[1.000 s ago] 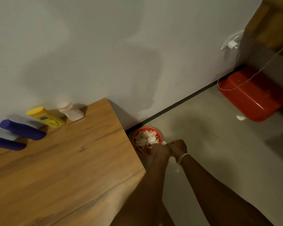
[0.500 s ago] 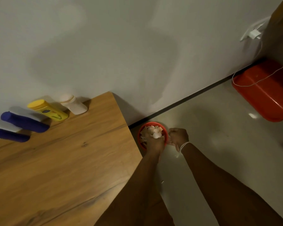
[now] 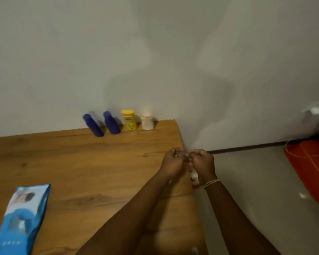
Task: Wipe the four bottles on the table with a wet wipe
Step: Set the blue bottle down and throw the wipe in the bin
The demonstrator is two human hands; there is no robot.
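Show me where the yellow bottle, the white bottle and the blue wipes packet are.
yellow bottle (image 3: pixel 129 120), head view, on its label.
white bottle (image 3: pixel 147 123), head view, on its body.
blue wipes packet (image 3: pixel 20 219), head view, middle of its front face.

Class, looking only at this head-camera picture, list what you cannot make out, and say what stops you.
- Head view: whatever the left hand and right hand pinch between them; curled fingers and blur hide it.
- Red bin beside the table: mostly behind the right wrist.
- Yellow bottle label: too small.
- Wipes pack: cut by the bottom edge.
- Red tub: cut by the right edge.
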